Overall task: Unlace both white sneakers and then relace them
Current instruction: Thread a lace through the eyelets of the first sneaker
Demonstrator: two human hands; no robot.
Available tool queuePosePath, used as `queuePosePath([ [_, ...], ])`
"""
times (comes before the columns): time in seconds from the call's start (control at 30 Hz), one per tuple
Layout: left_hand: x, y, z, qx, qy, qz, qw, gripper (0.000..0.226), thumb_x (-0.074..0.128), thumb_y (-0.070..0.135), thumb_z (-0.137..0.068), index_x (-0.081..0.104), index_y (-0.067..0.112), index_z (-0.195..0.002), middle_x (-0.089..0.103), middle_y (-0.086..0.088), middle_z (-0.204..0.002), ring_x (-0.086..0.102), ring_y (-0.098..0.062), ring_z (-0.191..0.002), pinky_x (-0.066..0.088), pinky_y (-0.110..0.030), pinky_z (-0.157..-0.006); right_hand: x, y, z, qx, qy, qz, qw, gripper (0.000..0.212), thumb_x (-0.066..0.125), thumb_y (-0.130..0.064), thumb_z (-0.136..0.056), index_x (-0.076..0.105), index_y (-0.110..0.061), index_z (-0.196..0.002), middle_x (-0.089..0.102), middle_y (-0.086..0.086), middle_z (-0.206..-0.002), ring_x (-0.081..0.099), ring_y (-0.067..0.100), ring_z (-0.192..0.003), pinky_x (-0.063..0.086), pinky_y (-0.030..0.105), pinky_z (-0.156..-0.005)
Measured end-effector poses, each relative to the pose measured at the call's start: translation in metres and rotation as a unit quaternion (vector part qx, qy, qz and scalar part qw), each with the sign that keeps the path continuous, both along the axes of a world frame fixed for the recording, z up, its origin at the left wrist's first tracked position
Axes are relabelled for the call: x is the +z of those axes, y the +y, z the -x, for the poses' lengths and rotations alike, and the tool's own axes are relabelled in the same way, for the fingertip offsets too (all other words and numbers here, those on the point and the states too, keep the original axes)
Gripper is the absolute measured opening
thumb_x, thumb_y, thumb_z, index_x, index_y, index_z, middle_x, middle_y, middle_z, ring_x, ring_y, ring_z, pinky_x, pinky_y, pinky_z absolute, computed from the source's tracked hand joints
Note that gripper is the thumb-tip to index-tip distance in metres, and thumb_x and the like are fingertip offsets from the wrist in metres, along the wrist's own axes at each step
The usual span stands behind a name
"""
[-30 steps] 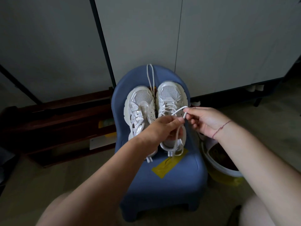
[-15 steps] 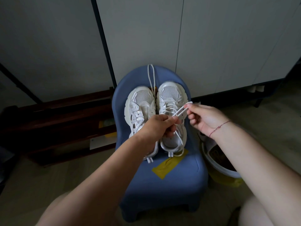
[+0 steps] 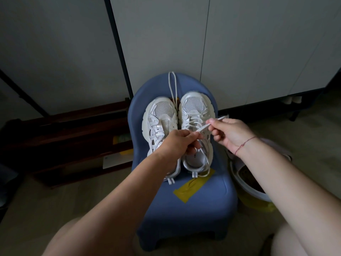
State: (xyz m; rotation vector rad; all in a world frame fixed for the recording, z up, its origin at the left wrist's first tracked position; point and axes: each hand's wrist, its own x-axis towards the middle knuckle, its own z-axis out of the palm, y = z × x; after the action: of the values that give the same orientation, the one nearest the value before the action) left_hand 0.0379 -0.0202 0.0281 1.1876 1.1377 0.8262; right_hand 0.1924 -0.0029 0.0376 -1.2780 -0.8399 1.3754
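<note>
Two white sneakers stand side by side, toes away from me, on a small blue chair (image 3: 195,204). The left sneaker (image 3: 160,117) has no lace in its eyelets. A loose white lace (image 3: 173,85) lies between the toes and up the chair's back. The right sneaker (image 3: 195,111) is partly laced. My left hand (image 3: 177,145) pinches one strand of its lace (image 3: 202,128) above the tongue. My right hand (image 3: 230,134) pinches the same lace near its tip, which sticks out to the upper right.
A strip of yellow tape (image 3: 193,187) is stuck on the chair's seat. A white bucket (image 3: 247,187) with dark contents stands right of the chair. A dark wooden rack (image 3: 73,137) fills the left side. Grey cabinet doors (image 3: 239,52) rise behind.
My right hand has drawn the lace end up and to the right, so more of the tip shows past my fingers. My left hand keeps its pinch and has shifted slightly upward.
</note>
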Motion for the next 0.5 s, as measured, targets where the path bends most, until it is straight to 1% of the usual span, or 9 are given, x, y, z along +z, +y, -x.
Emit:
queuePosePath([
  [0.07, -0.002, 0.0, 0.0, -0.007, 0.009, -0.006, 1.0, 0.024, 0.051, 0.018, -0.101, 0.069, 0.012, -0.086, 0.065, 0.005, -0.059, 0.052, -0.009, -0.053, 0.048, -0.022, -0.065, 0.0, 0.0, -0.002, -0.002, -0.005, -0.004, 1.0, 0.014, 0.056, -0.008, -0.092, 0.063, -0.004, -0.081, 0.052, 0.004, -0.065, 0.043, 0.001, -0.042, 0.035, 0.01, -0.041],
  [0.17, -0.003, 0.001, -0.001, -0.002, 0.011, -0.011, 1.0, 0.023, 0.056, 0.022, -0.098, 0.07, 0.01, -0.085, 0.069, 0.003, -0.061, 0.053, -0.007, -0.051, 0.047, -0.018, -0.059, -0.004, -0.005, 0.003, 0.074, -0.063, -0.015, 0.995, 0.009, 0.06, -0.01, -0.09, 0.066, -0.005, -0.085, 0.054, 0.006, -0.07, 0.044, 0.001, -0.047, 0.037, 0.011, -0.044],
  [0.23, -0.004, 0.002, -0.001, 0.012, 0.0, -0.002, 1.0, 0.024, 0.059, 0.025, -0.096, 0.071, 0.01, -0.082, 0.069, 0.002, -0.061, 0.053, -0.008, -0.051, 0.047, -0.018, -0.058, -0.007, -0.006, 0.007, 0.099, -0.099, -0.019, 0.99, 0.007, 0.062, -0.01, -0.088, 0.067, -0.005, -0.086, 0.054, 0.009, -0.076, 0.044, 0.003, -0.052, 0.039, 0.011, -0.046],
  [0.3, -0.006, 0.002, -0.004, 0.028, -0.015, 0.012, 0.999, 0.024, 0.062, 0.027, -0.094, 0.071, 0.01, -0.08, 0.069, 0.0, -0.063, 0.054, -0.009, -0.053, 0.047, -0.018, -0.059, -0.011, -0.005, 0.006, 0.082, -0.112, -0.021, 0.99, 0.006, 0.063, -0.009, -0.088, 0.066, -0.007, -0.083, 0.054, 0.008, -0.071, 0.045, 0.004, -0.053, 0.04, 0.011, -0.046],
  [0.37, -0.01, 0.002, -0.01, 0.061, -0.023, 0.028, 0.997, 0.024, 0.063, 0.026, -0.093, 0.07, 0.01, -0.077, 0.069, -0.002, -0.065, 0.055, -0.01, -0.056, 0.047, -0.021, -0.063, -0.013, -0.002, 0.003, 0.057, -0.145, -0.031, 0.987, 0.007, 0.065, -0.01, -0.087, 0.066, -0.009, -0.08, 0.057, 0.004, -0.066, 0.048, 0.003, -0.051, 0.041, 0.011, -0.046],
  [0.43, -0.017, 0.004, -0.015, 0.095, -0.006, 0.034, 0.995, 0.026, 0.062, 0.024, -0.095, 0.067, 0.01, -0.073, 0.064, -0.006, -0.068, 0.052, -0.013, -0.058, 0.046, -0.026, -0.067, -0.018, 0.001, 0.0, 0.031, -0.187, -0.049, 0.981, 0.011, 0.065, -0.008, -0.087, 0.066, -0.012, -0.077, 0.061, 0.002, -0.064, 0.05, 0.0, -0.045, 0.041, 0.011, -0.045],
  [0.5, -0.022, 0.005, -0.02, 0.11, 0.015, 0.027, 0.993, 0.027, 0.058, 0.019, -0.097, 0.064, 0.011, -0.072, 0.058, -0.006, -0.065, 0.048, -0.014, -0.056, 0.042, -0.028, -0.066, -0.024, 0.004, -0.001, 0.012, -0.216, -0.06, 0.974, 0.016, 0.064, -0.006, -0.087, 0.065, -0.013, -0.073, 0.061, 0.003, -0.062, 0.049, -0.001, -0.042, 0.039, 0.01, -0.044],
])
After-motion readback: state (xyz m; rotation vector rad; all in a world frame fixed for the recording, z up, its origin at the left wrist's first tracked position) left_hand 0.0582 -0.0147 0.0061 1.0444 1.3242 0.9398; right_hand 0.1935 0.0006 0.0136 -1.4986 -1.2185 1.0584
